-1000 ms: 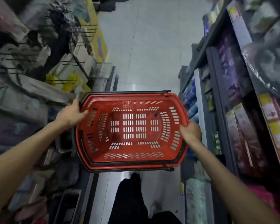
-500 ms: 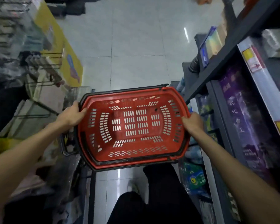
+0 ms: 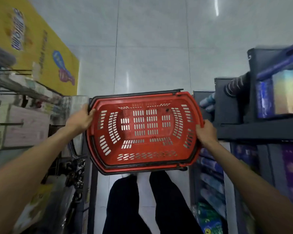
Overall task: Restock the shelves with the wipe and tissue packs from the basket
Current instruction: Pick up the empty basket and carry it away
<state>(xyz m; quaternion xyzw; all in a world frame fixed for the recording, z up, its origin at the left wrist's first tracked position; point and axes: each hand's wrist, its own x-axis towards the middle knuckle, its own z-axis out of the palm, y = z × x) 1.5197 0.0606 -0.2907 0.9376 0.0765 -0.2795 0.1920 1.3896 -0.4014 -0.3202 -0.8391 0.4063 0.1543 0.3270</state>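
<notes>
A red slotted plastic basket (image 3: pixel 143 159) with black fold-down handles hangs level in front of me over the aisle floor. Nothing lies inside it; its slotted bottom shows bare. My left hand (image 3: pixel 80 119) grips the basket's left rim. My right hand (image 3: pixel 205 133) grips the right rim. Wrapped packs (image 3: pixel 211 184) in blue and green lie on the low shelves at the right, below my right arm.
Dark shelving (image 3: pixel 254 129) with boxed goods lines the right side. At the left stand racks with hooks and boxes (image 3: pixel 24 125) and a yellow carton (image 3: pixel 41 53). Grey floor tiles (image 3: pixel 150 48) run ahead between them. My legs in dark trousers (image 3: pixel 125 205) show below the basket.
The view has advanced along the aisle and tipped down. The yellow carton and the right shelf end have come nearer. Both hands keep their grip on the basket.
</notes>
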